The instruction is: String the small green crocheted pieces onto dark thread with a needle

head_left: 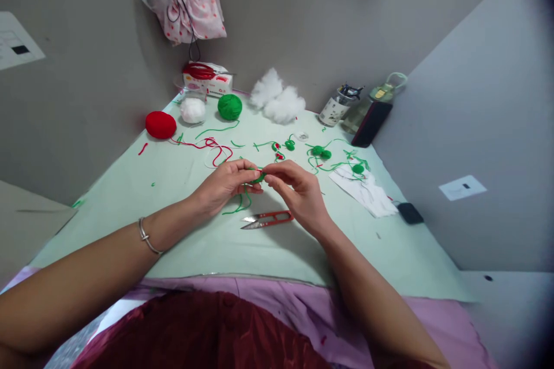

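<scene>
My left hand [227, 183] is closed around a small green yarn piece [258, 179], with a touch of red at its upper edge. Loose green yarn tails [246, 202] hang below those fingers onto the table. My right hand [303, 191] meets the piece from the other side, thumb and forefinger pinched at its edge. Whatever lies between the right fingertips is too small to make out. Just below both hands, thread snips [270, 219] with red handles lie on the tabletop, blades pointing left.
Red [160, 125], white [193, 110] and green [229, 107] yarn balls stand at the back left. White stuffing [277, 97] sits against the wall. Small green yarn pieces [321, 152] and a white cloth [363, 189] lie right. A pen holder [333, 110], bottle [383, 92] and phone [372, 124] stand behind.
</scene>
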A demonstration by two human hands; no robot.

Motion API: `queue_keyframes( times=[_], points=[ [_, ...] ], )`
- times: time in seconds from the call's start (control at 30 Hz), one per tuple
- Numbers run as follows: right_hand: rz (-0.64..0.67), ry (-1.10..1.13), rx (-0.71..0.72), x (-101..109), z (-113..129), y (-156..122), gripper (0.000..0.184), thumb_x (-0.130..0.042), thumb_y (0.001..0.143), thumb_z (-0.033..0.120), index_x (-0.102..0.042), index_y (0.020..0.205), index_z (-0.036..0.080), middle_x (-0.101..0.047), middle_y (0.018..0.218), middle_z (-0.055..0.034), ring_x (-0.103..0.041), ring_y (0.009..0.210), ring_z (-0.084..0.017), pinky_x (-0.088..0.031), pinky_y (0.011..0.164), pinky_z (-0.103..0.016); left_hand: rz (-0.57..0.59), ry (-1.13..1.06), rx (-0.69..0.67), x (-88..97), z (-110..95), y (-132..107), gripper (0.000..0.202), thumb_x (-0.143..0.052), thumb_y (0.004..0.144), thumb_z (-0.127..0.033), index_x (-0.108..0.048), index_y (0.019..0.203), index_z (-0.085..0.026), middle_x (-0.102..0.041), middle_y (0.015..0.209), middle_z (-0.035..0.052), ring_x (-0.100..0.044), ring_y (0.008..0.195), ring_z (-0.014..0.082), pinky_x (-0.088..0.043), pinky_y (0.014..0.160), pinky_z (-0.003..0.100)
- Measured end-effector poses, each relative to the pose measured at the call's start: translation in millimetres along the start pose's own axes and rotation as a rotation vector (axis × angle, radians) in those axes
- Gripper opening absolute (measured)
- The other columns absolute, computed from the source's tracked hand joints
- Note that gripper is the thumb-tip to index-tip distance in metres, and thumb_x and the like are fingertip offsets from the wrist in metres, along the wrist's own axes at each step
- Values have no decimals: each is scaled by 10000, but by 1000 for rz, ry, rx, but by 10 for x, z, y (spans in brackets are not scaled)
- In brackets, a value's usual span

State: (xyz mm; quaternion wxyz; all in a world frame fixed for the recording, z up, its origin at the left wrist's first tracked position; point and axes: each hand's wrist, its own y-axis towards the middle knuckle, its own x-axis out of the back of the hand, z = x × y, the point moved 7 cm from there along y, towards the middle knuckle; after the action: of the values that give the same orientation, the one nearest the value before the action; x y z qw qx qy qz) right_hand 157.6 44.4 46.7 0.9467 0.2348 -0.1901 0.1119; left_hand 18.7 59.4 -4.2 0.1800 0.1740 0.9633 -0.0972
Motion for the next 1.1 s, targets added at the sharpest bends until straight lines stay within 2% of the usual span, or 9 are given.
queue_keyframes(
  times=[0.13,0.2,0.27,0.33,0.5,0.67,0.8,0.93,1.1],
  points=[
    [8,-366,184,-43,166,-34,151,-571,966,232,-709,906,233,-679,921,-72,-619,804,-170,-500,710,-323,-32,131,-19,14,33,14,223,-778,739,-294,-621,820,-157,-654,781,-8,-670,673,134,-529,722,293],
    [-51,-395,238,-16,286,-58,163,-562,968,244,-702,885,240,-669,936,-85,-617,831,-188,-497,724,-347,-54,215,-26,33,45,27,220,-769,727,-281,-603,813,-166,-643,733,-15,-664,643,136,-515,679,283],
    [-138,-313,243,55,379,-75,142,-567,975,279,-683,899,246,-670,990,-94,-625,866,-197,-510,750,-366,-73,251,-28,56,52,40,234,-772,712,-285,-591,807,-172,-629,700,-20,-664,625,144,-519,665,291],
    [-155,-135,148,109,352,-61,136,-560,992,352,-633,943,249,-684,1013,-84,-634,808,-175,-520,698,-344,-80,244,-23,76,57,54,259,-783,701,-308,-582,795,-176,-614,673,-24,-664,609,152,-534,667,310],
    [75,362,-233,84,57,-4,269,-531,997,507,-478,936,250,-608,623,48,-508,460,-99,-385,446,-232,-94,244,-26,125,35,80,285,-800,688,-326,-579,794,-180,-622,631,-22,-666,574,158,-533,636,311],
    [-105,444,-149,474,190,46,264,-632,947,474,-499,890,253,-366,496,102,-265,400,-78,-243,413,-231,-116,312,-41,146,-20,76,279,-794,687,-313,-577,806,-185,-595,581,-40,-689,558,179,-459,540,265],
    [-204,395,-86,679,277,47,292,-619,946,509,-471,864,271,-251,510,106,-176,423,-93,-221,418,-245,-136,360,-73,148,-75,64,253,-778,699,-301,-586,814,-182,-601,585,-36,-693,555,178,-423,516,253],
    [-196,449,-81,589,212,52,281,-632,945,486,-478,864,266,-245,514,106,-174,431,-89,-221,425,-241,-132,355,-70,139,-83,54,248,-776,700,-294,-587,813,-182,-604,590,-32,-694,565,181,-430,527,260],
    [-45,611,-164,404,219,53,225,-704,905,394,-553,866,231,-321,495,103,-198,429,-67,-175,418,-218,-134,324,-46,161,-68,60,243,-759,703,-293,-573,812,-181,-608,590,-34,-685,563,169,-467,556,260]
  ],
)
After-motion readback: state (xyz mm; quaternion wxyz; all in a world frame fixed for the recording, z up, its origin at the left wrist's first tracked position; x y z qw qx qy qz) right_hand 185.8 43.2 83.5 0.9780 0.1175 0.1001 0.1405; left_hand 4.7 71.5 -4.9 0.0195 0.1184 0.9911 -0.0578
